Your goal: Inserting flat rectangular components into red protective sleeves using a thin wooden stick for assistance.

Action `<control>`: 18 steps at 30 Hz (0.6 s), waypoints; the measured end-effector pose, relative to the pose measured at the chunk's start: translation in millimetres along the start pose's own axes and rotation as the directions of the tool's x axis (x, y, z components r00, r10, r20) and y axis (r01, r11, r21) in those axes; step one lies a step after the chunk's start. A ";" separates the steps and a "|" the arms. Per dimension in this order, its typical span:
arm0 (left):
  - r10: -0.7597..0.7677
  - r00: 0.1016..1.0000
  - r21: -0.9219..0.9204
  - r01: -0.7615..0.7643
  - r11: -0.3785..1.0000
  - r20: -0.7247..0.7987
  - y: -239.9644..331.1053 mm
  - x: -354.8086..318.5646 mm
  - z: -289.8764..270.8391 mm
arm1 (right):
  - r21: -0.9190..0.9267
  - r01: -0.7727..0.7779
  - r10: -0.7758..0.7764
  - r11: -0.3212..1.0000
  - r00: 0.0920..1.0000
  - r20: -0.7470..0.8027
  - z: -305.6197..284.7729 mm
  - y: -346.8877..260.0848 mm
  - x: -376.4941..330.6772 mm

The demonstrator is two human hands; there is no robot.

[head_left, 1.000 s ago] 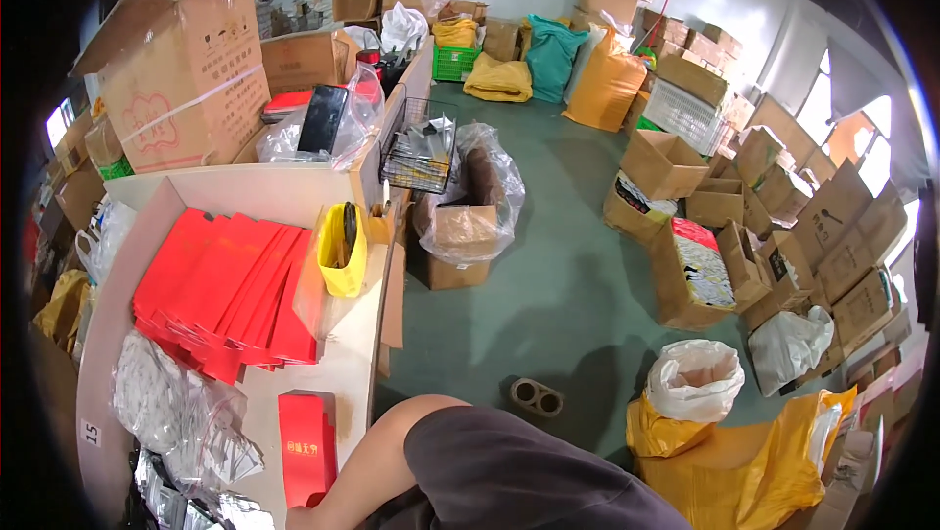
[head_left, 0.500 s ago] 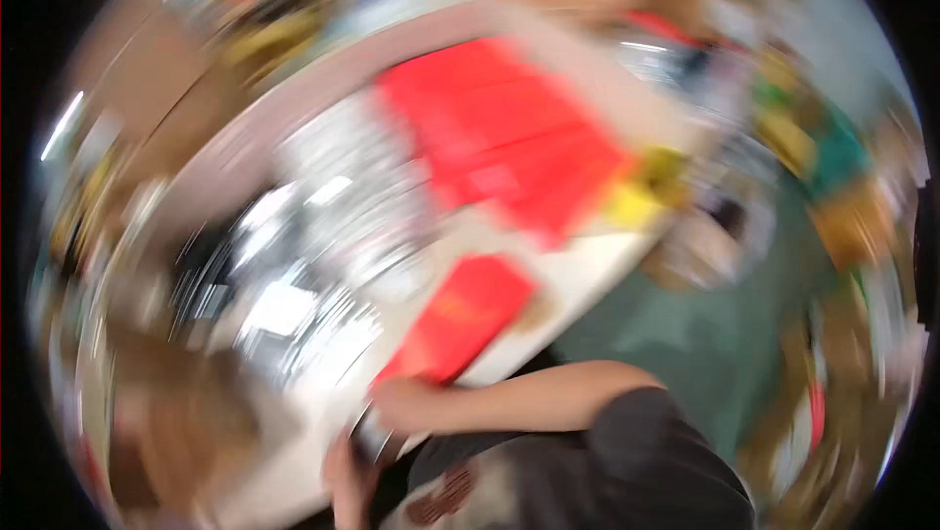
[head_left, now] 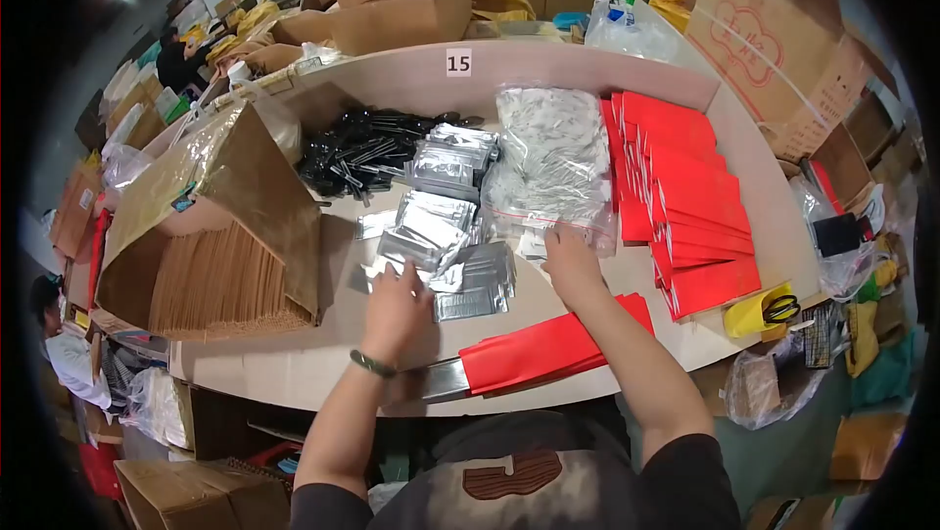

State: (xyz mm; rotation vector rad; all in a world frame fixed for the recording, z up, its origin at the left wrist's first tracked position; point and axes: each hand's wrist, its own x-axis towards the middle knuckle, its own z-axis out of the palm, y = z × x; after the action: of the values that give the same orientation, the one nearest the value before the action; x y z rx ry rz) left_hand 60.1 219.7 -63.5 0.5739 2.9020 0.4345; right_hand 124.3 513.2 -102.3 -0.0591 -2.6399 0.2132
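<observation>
Hands sorting silver foil packets at a packing table

Table (head_left: pixel 294 364) carries, beyond the fingers, red envelopes (head_left: pixel 690 197) and a clear bag (head_left: pixel 553 163) of small pieces. Left hand (head_left: pixel 397 307) lies flat, fingers spread, on the silver foil packets (head_left: pixel 446 241); right hand (head_left: pixel 571 266) has fingers together, pressing the bag's near edge, nothing clamped. Judged: pinch one packet by its corner, steady the bag, and slide it toward the red envelope (head_left: pixel 548 346) below the wrists.
</observation>
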 end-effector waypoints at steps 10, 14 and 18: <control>-0.140 0.736 -0.225 -0.017 0.974 -0.662 -71.5 -32.8 -114.3 | 0.120 0.097 -0.118 0.988 0.977 0.179 -32.7 19.0 0.4; -0.233 0.630 -0.072 0.271 0.960 -0.741 -194.0 -47.5 -154.9 | 0.150 0.039 -0.087 0.988 0.940 0.331 -42.1 5.0 1.5; -0.091 0.861 0.136 0.182 0.974 -0.501 -233.9 -46.8 -121.5 | 0.194 0.121 -0.159 0.973 0.967 0.197 -36.6 9.8 -6.6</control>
State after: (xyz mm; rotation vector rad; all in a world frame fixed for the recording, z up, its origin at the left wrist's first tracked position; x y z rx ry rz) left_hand -3.1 -36.2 -16.6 0.3033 3.4738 0.3409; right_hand 147.5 527.5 -75.2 0.2231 -2.8074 0.4315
